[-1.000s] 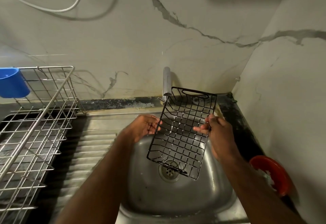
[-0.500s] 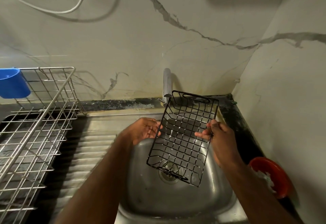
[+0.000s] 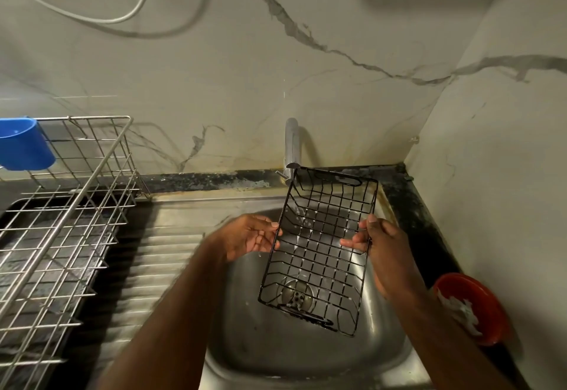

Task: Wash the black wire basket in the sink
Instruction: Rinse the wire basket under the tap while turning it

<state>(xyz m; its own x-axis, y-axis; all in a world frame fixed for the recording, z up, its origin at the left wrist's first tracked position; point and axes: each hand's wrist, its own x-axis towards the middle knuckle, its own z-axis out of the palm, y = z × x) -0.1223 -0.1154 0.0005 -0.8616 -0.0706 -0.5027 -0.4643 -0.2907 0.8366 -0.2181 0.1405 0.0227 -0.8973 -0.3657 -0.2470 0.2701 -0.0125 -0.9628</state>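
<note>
A steel dish rack (image 3: 58,236) stands far left. The left hand (image 3: 248,236) and right hand (image 3: 380,245) each grasp a side rim of the black wire basket (image 3: 319,251), tilted above the sink (image 3: 276,343), under the tap (image 3: 291,144).

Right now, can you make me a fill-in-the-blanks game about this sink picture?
1. Both hands, left and right, hold the black wire ____ over the sink.
2. The cup hanging on the metal drying rack is ____.
3. The bowl beside the right arm is ____.
4. The tap sticks up at the ____ of the sink.

Missing words: basket; blue; red; back
</note>
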